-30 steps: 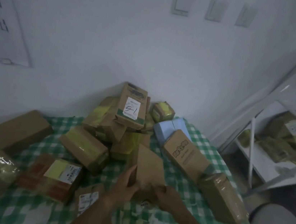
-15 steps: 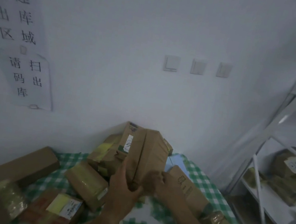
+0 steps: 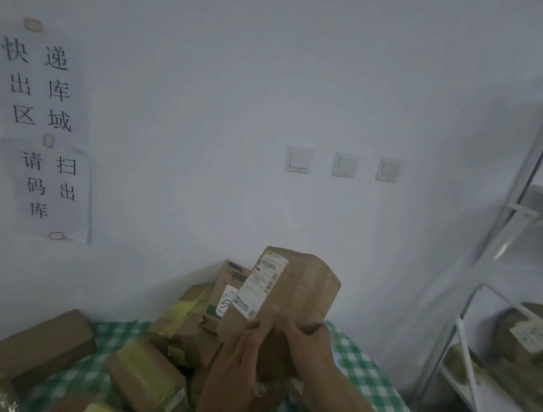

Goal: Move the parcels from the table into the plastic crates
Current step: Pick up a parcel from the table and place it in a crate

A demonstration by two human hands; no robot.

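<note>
I hold a brown cardboard parcel (image 3: 300,289) up in front of me, above the table, with a white shipping label on its left face. My left hand (image 3: 243,357) grips its lower left side, thumb across the front. My right hand (image 3: 307,345) grips its lower right side. Below lies a pile of brown, partly yellow-taped parcels (image 3: 185,329) on a table covered by a green checked cloth (image 3: 365,373). No plastic crate is in view.
A long brown box (image 3: 34,344) lies at the table's left. A white metal shelf rack (image 3: 518,210) holding more parcels (image 3: 534,347) stands at the right. The white wall behind carries paper signs (image 3: 45,127) and three switches (image 3: 344,165).
Both hands lifted the parcel off the table and raised it higher, turning its labelled face toward me. The view tilted upward, so less of the table shows.
</note>
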